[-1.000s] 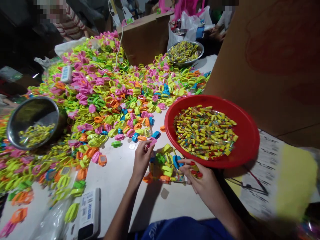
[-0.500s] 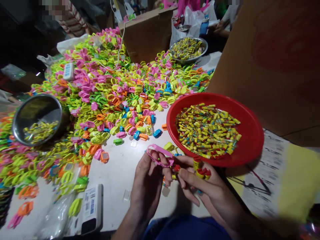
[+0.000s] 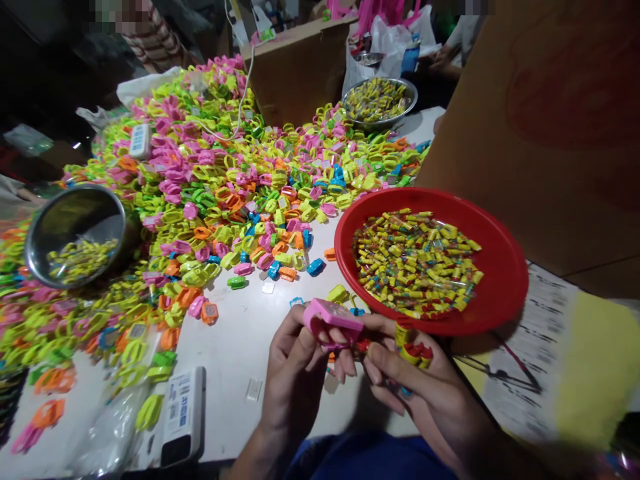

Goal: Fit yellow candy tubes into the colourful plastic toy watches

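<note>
My left hand point(image 3: 295, 377) is closed around a pink plastic toy watch point(image 3: 330, 313), its band looping over the fingers and its flat face tilted up. My right hand point(image 3: 425, 380) is closed on several small tubes point(image 3: 413, 350) with yellow wrappers and red ends, which stick up between the fingers. The thumb and forefinger of that hand pinch one red-ended tube point(image 3: 363, 345) close against the watch's right side. Just beyond the hands stands a red basin point(image 3: 505, 280) holding many similar tubes. Part of the tubes in the right palm is hidden.
Piled toy watches point(image 3: 200, 173) in many colours cover the table's left and back. A steel bowl point(image 3: 37, 233) with tubes leans at left; another bowl point(image 3: 413, 103) stands behind. A white device point(image 3: 183, 407) lies near the front edge. A cardboard box point(image 3: 550, 133) rises at right. Other people are behind.
The pink toy watch has turned in my left hand, so its flat face now shows more. Both hands have shifted slightly right and down, with the tubes still in my right hand.
</note>
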The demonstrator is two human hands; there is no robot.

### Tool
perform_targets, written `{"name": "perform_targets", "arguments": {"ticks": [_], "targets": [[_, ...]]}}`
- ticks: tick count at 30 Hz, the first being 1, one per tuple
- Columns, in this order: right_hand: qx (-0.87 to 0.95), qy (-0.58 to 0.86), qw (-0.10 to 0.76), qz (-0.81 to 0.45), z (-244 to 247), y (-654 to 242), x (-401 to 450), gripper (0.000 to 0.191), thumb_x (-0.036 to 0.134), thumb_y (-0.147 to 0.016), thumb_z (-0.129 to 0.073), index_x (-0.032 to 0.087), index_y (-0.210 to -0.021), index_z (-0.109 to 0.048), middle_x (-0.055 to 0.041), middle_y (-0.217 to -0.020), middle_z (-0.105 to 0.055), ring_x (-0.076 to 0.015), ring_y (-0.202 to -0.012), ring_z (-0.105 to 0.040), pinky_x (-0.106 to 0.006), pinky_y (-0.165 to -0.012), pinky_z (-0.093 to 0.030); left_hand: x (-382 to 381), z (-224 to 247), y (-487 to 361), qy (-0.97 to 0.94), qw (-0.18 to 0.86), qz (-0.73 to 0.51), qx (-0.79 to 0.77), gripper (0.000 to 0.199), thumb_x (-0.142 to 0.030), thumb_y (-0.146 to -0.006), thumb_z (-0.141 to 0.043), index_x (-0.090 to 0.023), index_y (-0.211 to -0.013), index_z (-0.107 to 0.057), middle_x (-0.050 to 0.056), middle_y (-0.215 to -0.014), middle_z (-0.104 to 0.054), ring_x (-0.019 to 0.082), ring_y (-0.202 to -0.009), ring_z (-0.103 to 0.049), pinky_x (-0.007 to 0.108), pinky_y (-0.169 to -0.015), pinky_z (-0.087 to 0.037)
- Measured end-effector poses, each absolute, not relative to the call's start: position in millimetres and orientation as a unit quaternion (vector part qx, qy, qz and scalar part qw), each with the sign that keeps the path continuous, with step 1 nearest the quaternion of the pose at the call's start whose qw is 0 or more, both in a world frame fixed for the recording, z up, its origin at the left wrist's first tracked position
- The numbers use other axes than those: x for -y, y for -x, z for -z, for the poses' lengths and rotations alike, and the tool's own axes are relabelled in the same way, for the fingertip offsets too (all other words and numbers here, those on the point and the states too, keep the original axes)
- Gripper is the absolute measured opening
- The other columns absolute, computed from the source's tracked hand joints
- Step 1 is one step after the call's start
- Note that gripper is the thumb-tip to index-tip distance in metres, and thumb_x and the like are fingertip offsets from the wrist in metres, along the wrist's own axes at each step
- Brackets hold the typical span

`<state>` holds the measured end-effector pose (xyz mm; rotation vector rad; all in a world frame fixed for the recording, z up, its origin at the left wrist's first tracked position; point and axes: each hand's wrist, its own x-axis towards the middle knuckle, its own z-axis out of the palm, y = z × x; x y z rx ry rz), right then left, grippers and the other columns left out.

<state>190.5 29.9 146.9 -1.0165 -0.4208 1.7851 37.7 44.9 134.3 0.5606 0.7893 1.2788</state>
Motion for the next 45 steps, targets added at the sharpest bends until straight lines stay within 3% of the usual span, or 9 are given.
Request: {"name": "perform_targets", "arguments": {"ticks": [9,17,23,28,32,35,38,41,45], "targets": [[0.233,0.433,0.474,-0.731,-144.4,-194.1,-32.9,0.05,0.052,-0.076,-0.097,0.017,-0.107,-0.08,0.0035,-0.062,-0.052,-0.0089,-0.055,-0.037,-0.024,-0.049,-0.022,-42.2,-132.3,-34.7,-0.246,0.67,-0.601,-0.361,0.027,-0.042,-0.085,-0.092,-0.021,-0.078,-0.076,-0.002,-0.077,-0.063,0.006,-0.06,-0.057,0.015,-0.056,-0.047],[0.209,0.446,0.498,-0.714,-146.8,-182.2,-34.9,0.049,0.05,-0.07,-0.102,0.02,-0.104,-0.083,0.002,-0.063,-0.057,-0.0091,-0.058,-0.043,-0.022,-0.052,-0.028,-38.3,-128.6,-46.9,-0.191,0.685,-0.628,-0.316,0.035,-0.05,-0.084,-0.091,-0.02,-0.08,-0.073,-0.002,-0.067,-0.065,0.007,-0.055,-0.055,0.018,-0.06,-0.05],[0.253,0.457,0.508,-0.685,-123.9,-185.8,-35.7,0.042,0.048,-0.073,-0.1,0.022,-0.101,-0.083,-0.0019,-0.073,-0.065,-0.0133,-0.063,-0.051,-0.023,-0.053,-0.038,-40.2,-112.4,-41.0,-0.266,0.676,-0.588,-0.355,0.048,-0.063,-0.08,-0.089,-0.02,-0.079,-0.068,-0.001,-0.069,-0.062,0.008,-0.049,-0.047,0.022,-0.049,-0.044],[0.296,0.47,0.51,-0.657,-83.3,-180.5,-45.4,0.043,0.046,-0.077,-0.097,0.019,-0.105,-0.082,-0.0031,-0.076,-0.068,-0.0151,-0.065,-0.055,-0.023,-0.052,-0.042,-54.6,-77.6,-27.2,-0.375,0.585,-0.543,-0.472,0.054,-0.072,-0.09,-0.072,-0.018,-0.088,-0.07,0.004,-0.081,-0.07,0.016,-0.066,-0.064,0.029,-0.066,-0.055],[0.385,0.544,0.467,-0.581,-57.4,-183.3,-54.7,0.051,0.058,-0.082,-0.088,0.016,-0.109,-0.083,-0.0058,-0.078,-0.075,-0.0161,-0.054,-0.061,-0.028,-0.052,-0.053,-106.0,-49.6,29.4,-0.442,0.449,-0.52,-0.577,0.048,-0.064,-0.102,-0.06,-0.018,-0.104,-0.073,0.009,-0.105,-0.074,0.021,-0.087,-0.069,0.036,-0.083,-0.059],[0.518,0.587,0.448,-0.431,-50.0,-194.2,-53.8,0.042,0.055,-0.088,-0.079,0.02,-0.109,-0.085,-0.0114,-0.098,-0.084,-0.0285,-0.08,-0.079,-0.037,-0.074,-0.065,-144.5,-35.4,87.4,-0.455,0.322,-0.479,-0.678,0.038,-0.045,-0.101,-0.071,-0.019,-0.128,-0.067,0.011,-0.137,-0.066,0.024,-0.11,-0.068,0.045,-0.097,-0.059],[0.601,0.591,0.452,-0.291,-49.3,-206.9,-44.2,0.029,0.047,-0.096,-0.069,0.025,-0.106,-0.084,-0.0092,-0.112,-0.085,-0.0302,-0.106,-0.08,-0.036,-0.097,-0.062,-158.9,-25.3,128.3,-0.465,0.262,-0.423,-0.732,0.036,-0.041,-0.102,-0.071,-0.018,-0.129,-0.067,0.01,-0.133,-0.068,0.026,-0.114,-0.069,0.047,-0.096,-0.061],[0.568,0.634,0.442,-0.284,-49.3,-213.0,-33.8,0.029,0.053,-0.097,-0.069,0.026,-0.098,-0.08,-0.0075,-0.097,-0.084,-0.0263,-0.088,-0.079,-0.029,-0.08,-0.061,-153.2,-19.6,139.3,-0.49,0.248,-0.394,-0.737,0.032,-0.04,-0.102,-0.071,-0.017,-0.123,-0.069,0.009,-0.123,-0.071,0.023,-0.105,-0.071,0.044,-0.091,-0.063],[0.474,0.635,0.382,-0.475,-54.9,-203.6,-33.6,0.05,0.072,-0.085,-0.078,0.022,-0.094,-0.074,0.0004,-0.064,-0.061,-0.0179,-0.055,-0.058,-0.026,-0.051,-0.046,-133.4,-31.8,112.4,-0.541,0.272,-0.41,-0.682,0.024,-0.04,-0.103,-0.069,-0.016,-0.106,-0.069,0.005,-0.105,-0.07,0.018,-0.086,-0.07,0.037,-0.081,-0.062]]}}
